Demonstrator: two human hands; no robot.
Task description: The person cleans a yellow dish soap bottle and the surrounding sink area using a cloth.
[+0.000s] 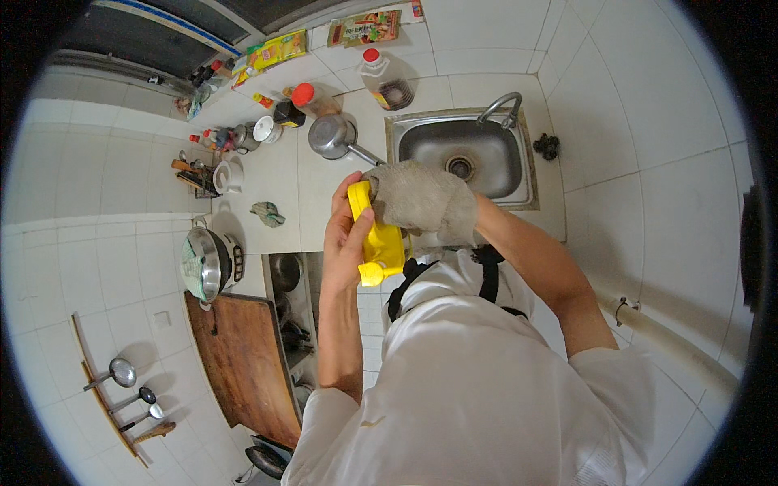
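Observation:
My left hand (351,234) grips a yellow plastic bottle (384,243) by its side, thumb across the front. The bottle is tilted, and its yellow cap (373,274) points down toward my body. A grey-beige cloth (419,197) drapes over my right hand, hiding the fingers, and presses against the bottle's upper end. Both hands are in front of the counter edge, near the stainless steel sink (419,140). Just beyond the cloth, the handle of a small metal saucepan (332,136) reaches toward it.
A curved faucet (506,109) rises at the sink's back right, with a dark scrubber (546,146) beside it. A red-capped jug (386,82) stands behind the sink. Leftward are a crumpled green cloth (267,214), a metal wok (209,261) and a wooden board (243,358).

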